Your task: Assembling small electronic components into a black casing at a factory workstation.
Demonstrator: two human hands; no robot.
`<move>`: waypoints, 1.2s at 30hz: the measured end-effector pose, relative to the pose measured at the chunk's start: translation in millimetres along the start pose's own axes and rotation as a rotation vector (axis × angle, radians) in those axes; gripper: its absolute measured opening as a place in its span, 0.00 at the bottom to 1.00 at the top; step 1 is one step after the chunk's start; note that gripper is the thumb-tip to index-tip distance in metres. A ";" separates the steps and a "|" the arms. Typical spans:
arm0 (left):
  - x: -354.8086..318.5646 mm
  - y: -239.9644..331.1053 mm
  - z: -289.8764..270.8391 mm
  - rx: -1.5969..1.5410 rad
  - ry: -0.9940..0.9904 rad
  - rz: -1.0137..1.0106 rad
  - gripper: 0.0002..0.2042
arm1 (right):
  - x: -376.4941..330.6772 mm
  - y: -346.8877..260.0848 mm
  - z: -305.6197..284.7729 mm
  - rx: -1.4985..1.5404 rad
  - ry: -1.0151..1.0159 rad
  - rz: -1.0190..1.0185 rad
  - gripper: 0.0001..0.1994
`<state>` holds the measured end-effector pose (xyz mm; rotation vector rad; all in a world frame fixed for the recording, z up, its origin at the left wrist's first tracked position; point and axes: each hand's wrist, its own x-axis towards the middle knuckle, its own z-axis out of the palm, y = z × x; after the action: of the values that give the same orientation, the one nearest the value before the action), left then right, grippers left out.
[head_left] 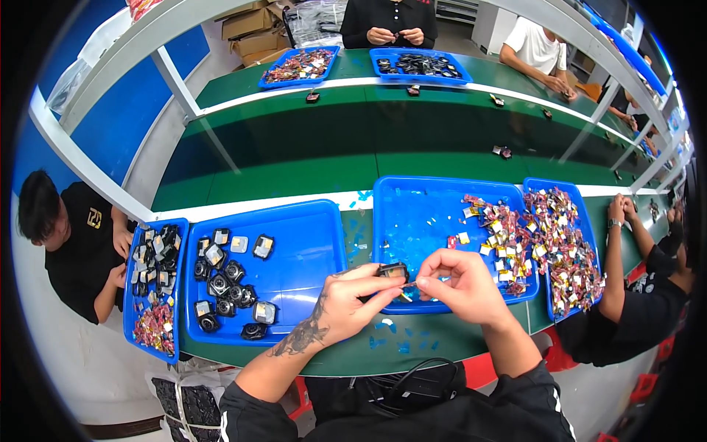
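Note:
My left hand (pixel 353 298), its forearm tattooed, grips a small black watch-like housing (pixel 393 271) with a tan or copper-coloured face inside. Thumb and forefinger of my right hand (pixel 460 283) pinch together at the housing's lower right edge. A thin part seems to lie between them, too small to name. Both hands are over the near edge of a blue tray (pixel 420 184), which holds small reddish parts with white and yellow squares (pixel 508 236) and blue film scraps. Left of my hands, another blue tray (pixel 309 228) holds several black housings (pixel 234 271), some showing grey backs.
Narrow blue trays of parts stand at far left (pixel 177 346) and right (pixel 563 320). Blue scraps (pixel 405 346) litter the green bench (pixel 346 361). Beyond a white rail, a green belt (pixel 294 166) carries a few parts. White frame posts (pixel 81 162) rise at the sides. Other people sit around.

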<state>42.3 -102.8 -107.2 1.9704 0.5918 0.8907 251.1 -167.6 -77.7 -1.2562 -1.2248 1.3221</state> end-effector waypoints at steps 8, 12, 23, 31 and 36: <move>-2.3 -5.9 3.7 -0.431 -0.092 -0.399 0.09 | -5.5 14.2 6.8 0.056 0.059 -0.075 0.07; -2.1 -8.1 5.4 -0.577 -0.109 -0.425 0.11 | -5.4 12.1 22.6 -0.174 0.223 -0.166 0.11; -0.7 0.0 13.2 -0.677 -0.035 -0.298 0.19 | -1.3 24.1 28.7 -0.228 0.347 -0.248 0.19; -3.0 -2.9 14.2 -0.724 0.036 -0.374 0.19 | 4.2 29.5 41.2 -0.338 0.413 -0.278 0.22; -1.3 1.2 1.3 -0.363 0.074 -0.276 0.19 | 24.1 18.5 26.5 -0.376 0.272 -0.236 0.24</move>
<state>42.6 -105.0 -107.2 1.4950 0.6730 0.8340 223.4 -147.2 -98.7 -1.4455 -1.4127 0.7436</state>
